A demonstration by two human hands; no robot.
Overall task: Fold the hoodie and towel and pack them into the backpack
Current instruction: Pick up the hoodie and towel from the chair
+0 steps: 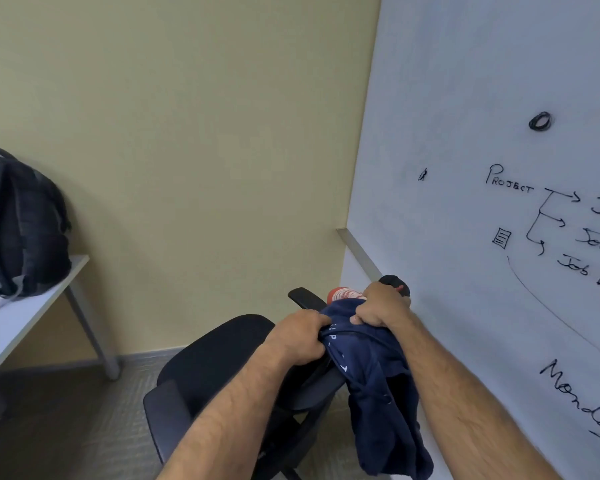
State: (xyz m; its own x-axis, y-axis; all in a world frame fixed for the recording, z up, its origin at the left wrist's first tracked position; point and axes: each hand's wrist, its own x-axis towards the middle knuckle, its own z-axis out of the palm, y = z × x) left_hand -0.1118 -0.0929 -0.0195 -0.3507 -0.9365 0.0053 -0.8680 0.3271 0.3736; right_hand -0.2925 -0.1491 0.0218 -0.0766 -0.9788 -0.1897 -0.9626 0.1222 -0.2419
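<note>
A navy hoodie [383,393] with white lettering hangs over the back of a black office chair [215,362]. My left hand [300,336] grips its upper left edge. My right hand [383,306] grips the top of it a little to the right. Behind my right hand a red and white striped cloth [342,293], perhaps the towel, peeks out on the chair. A dark backpack [18,226] with grey stripes stands upright on a white table [32,317] at the far left.
A whiteboard [482,168] with black writing fills the right side, close to the chair. A yellow wall is straight ahead. The table's grey leg [94,330] stands on the carpet between table and chair.
</note>
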